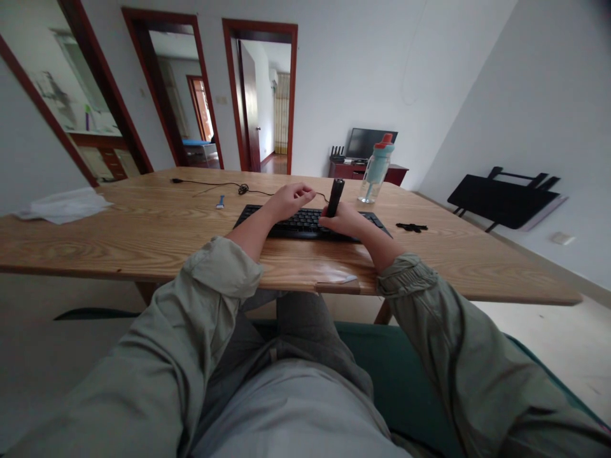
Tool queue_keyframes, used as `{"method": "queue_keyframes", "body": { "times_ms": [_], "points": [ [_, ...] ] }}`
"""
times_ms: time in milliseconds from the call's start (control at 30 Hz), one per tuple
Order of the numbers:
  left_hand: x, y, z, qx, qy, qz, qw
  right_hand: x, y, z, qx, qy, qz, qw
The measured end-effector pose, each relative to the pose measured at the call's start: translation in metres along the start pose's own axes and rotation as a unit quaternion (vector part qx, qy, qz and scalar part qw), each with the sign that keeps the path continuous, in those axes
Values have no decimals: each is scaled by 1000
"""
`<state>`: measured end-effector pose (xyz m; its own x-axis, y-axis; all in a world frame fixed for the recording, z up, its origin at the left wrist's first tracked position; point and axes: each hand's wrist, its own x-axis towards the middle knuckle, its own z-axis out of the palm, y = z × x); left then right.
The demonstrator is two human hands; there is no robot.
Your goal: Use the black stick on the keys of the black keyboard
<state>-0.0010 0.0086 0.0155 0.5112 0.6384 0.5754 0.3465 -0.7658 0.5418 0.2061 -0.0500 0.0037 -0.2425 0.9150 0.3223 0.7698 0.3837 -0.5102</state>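
A black keyboard [305, 220] lies on the wooden table in front of me. My right hand [344, 220] is wrapped around a black cylindrical tool [336, 196], held nearly upright over the right part of the keys. The tool's lower end is hidden by the hand, so its exact kind is unclear. Over the middle of the keyboard, my left hand [292, 201] reaches across with its fingers loosely extended and nothing visible in them. Whether its palm touches the keys I cannot tell.
Behind the keyboard runs a black cable [243, 189]. A small blue-and-white item [220, 202] and a white cloth or paper [69, 205] lie to the left. A clear bottle [375, 178] stands behind my right hand, and a small black object [411, 227] lies right of the keyboard.
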Motion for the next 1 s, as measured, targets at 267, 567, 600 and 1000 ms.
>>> {"method": "queue_keyframes", "body": {
  "times_ms": [267, 567, 600, 1000],
  "points": [
    [-13, -31, -44, 94, 49, -78, 991, 0, 2, 4, -8, -16, 10, 1000],
    [-25, -52, -65, 110, 59, -135, 983, -3, -1, 2, -35, -17, 14, 999],
    [-25, -51, -63, 111, 54, -134, 983, -4, -1, 3, -35, -17, 12, 999],
    [-26, -51, -54, 104, 37, -108, 988, -5, 6, 1, 28, -22, 13, 999]
  ]
}}
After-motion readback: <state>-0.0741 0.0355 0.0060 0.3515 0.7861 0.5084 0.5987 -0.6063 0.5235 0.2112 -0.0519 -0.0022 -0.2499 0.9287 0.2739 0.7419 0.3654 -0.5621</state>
